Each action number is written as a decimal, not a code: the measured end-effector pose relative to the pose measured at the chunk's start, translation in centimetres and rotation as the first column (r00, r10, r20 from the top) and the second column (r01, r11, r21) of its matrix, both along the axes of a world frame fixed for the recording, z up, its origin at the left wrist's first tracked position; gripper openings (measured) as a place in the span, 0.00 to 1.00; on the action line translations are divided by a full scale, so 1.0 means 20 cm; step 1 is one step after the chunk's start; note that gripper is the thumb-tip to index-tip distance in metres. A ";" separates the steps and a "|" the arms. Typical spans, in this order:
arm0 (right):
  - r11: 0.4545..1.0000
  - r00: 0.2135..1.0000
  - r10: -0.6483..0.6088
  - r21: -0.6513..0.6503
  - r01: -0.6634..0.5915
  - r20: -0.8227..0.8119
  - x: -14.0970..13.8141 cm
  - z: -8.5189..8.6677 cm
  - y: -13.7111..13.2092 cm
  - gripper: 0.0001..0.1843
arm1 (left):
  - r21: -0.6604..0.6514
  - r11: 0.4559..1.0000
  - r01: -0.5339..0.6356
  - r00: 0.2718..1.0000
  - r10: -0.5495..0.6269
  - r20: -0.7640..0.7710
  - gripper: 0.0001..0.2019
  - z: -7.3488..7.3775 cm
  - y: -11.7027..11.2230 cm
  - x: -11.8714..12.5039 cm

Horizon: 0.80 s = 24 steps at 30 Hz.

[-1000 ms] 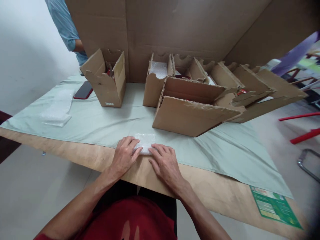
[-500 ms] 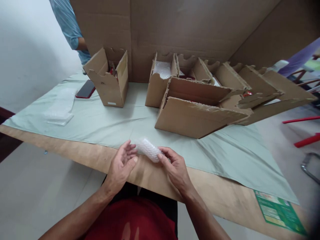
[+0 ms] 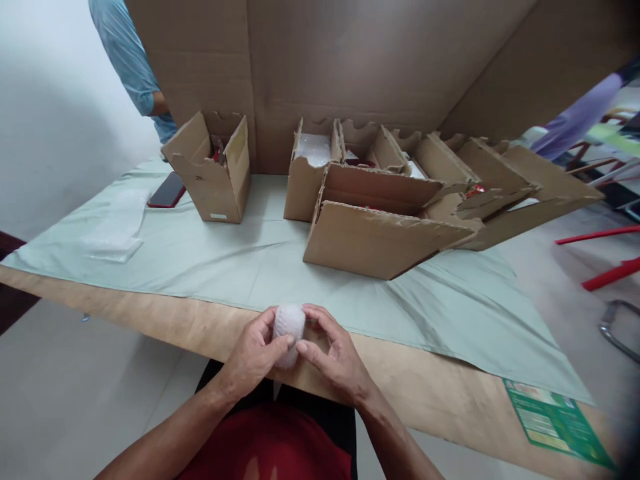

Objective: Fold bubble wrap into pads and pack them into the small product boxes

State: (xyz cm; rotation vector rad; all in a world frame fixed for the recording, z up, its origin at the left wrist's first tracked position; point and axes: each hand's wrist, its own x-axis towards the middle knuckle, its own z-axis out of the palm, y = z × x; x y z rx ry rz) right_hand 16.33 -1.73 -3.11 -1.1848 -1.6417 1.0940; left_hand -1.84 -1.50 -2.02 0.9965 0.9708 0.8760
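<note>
A small bundle wrapped in bubble wrap (image 3: pixel 289 328) is held upright between both my hands, just above the near edge of the wooden table (image 3: pixel 440 393). My left hand (image 3: pixel 255 353) curls round its left side, thumb and fingers closed on it. My right hand (image 3: pixel 333 350) pinches its right side with fingers bent over the top. What is inside the wrap is hidden.
A pale green cloth (image 3: pixel 210 253) covers the table. On it stand an open small carton (image 3: pixel 213 170), a row of open cartons (image 3: pixel 390 207), a pile of bubble wrap sheets (image 3: pixel 117 230) and a red phone (image 3: pixel 167 190). A tall cardboard sheet (image 3: pixel 350 60) stands behind. Another person's blue sleeve (image 3: pixel 127 57) shows far left.
The flat bubble wrap pressed on the table was lifted, rolled up and brought toward me; both hands now close on it as an upright bundle.
</note>
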 end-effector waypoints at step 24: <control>0.945 0.929 -0.236 -0.289 0.151 -0.286 0.38 0.08 -0.04 0.14 | 0.438 0.873 0.214 0.922 -0.032 -0.387 0.16 0.19 0.29 0.10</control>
